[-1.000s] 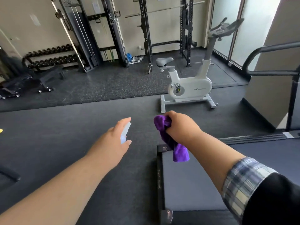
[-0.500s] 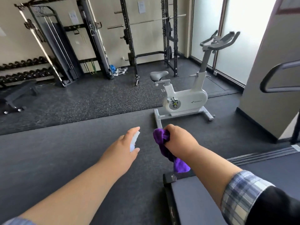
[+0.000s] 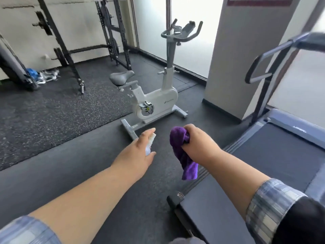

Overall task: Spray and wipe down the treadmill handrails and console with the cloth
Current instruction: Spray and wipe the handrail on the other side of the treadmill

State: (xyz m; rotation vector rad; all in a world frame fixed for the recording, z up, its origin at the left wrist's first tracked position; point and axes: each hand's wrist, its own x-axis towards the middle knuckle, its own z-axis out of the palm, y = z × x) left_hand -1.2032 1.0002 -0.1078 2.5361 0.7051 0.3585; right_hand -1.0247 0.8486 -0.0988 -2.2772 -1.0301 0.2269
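Both arms stretched out in front, over the dark gym floor (image 3: 61, 166). Left hand (image 3: 139, 152) wrapped around a small white spray bottle (image 3: 150, 142), with only a bit of the bottle peeking out between finger and thumb. Right hand (image 3: 197, 143) squeezed tight on a purple cloth (image 3: 181, 150), bunched up at the top, one end hanging down below the fist. Hands near each other but not touching. Treadmill (image 3: 263, 164) down on the right, its dark belt running under the right arm and its near corner just below the cloth's loose end. Grey handrail (image 3: 274, 55) up high on the right, well apart from both hands, bent in a loop at its end. White bike (image 3: 154, 101) standing on the floor just past the hands, with a grey seat and grey handlebars. Black racks (image 3: 114, 32) further back by the wall. Checked sleeves pushed up on both arms.
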